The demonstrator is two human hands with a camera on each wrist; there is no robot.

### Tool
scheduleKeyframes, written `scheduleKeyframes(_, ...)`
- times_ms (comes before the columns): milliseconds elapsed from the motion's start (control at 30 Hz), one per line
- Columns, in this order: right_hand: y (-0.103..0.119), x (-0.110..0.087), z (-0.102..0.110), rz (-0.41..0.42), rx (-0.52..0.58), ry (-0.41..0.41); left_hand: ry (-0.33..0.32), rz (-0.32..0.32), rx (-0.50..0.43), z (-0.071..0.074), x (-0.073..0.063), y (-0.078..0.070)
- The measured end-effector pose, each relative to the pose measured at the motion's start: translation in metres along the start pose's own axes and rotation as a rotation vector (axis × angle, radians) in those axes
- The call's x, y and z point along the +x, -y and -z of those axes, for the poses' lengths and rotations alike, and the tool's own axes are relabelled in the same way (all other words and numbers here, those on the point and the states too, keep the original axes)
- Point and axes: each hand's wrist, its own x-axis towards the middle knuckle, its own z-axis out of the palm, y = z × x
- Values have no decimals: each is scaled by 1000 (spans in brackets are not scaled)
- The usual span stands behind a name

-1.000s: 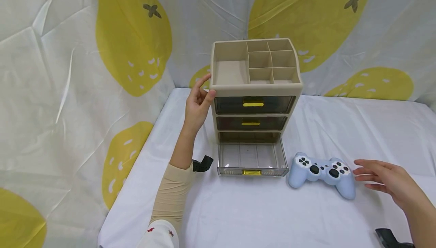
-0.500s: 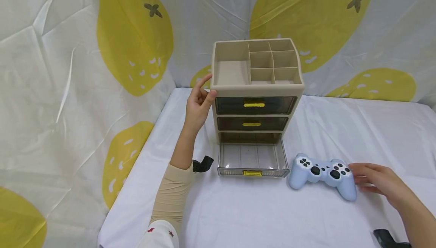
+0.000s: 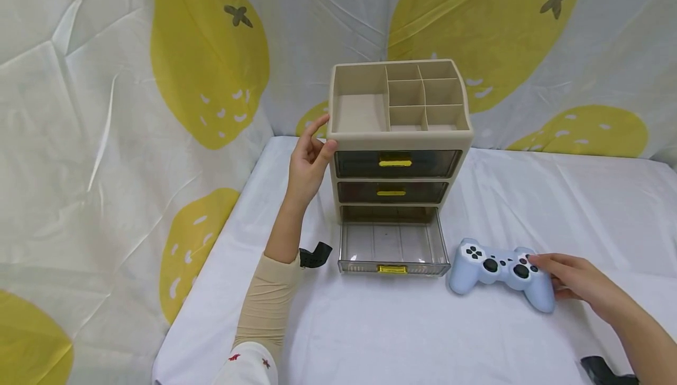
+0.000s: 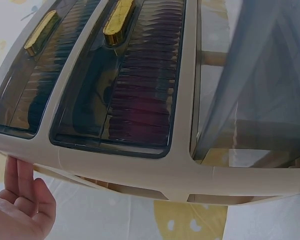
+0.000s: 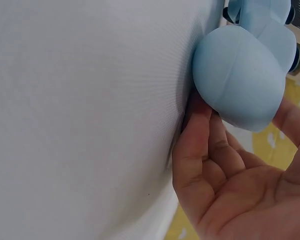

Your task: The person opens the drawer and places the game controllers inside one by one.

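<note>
A light blue game controller [image 3: 497, 270] lies on the white cloth, right of the beige drawer organizer [image 3: 402, 138]. My right hand [image 3: 584, 282] grips its right handle, thumb on top by the buttons and fingers at the side and underneath. In the right wrist view, that rounded handle [image 5: 240, 80] sits between thumb and fingers. My left hand [image 3: 308, 167] touches the organizer's upper left side with its fingertips; the left wrist view has the fingers [image 4: 25, 175] against the side wall. The bottom clear drawer [image 3: 391, 244] is pulled out, with nothing visible inside.
Two upper drawers with yellow handles [image 3: 394, 163] are closed. The organizer's top has several open compartments [image 3: 359, 111]. A white lemon-print cloth [image 3: 317, 14] hangs behind and at the left. Black wrist mounts [image 3: 315, 254] sit on both forearms.
My right hand has moved left onto the controller, and its thumb now rests on top of the handle. The left hand, organizer and open drawer stay where they were.
</note>
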Motion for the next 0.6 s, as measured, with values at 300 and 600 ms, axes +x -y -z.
scheduleKeyframes(300, -2, 3, -2, 33, -11, 1, 1, -12, -5, 0, 0, 0)
scheduleKeyframes(600, 2, 2, -5, 29, 9, -15, 0, -9, -12, 1, -1, 2)
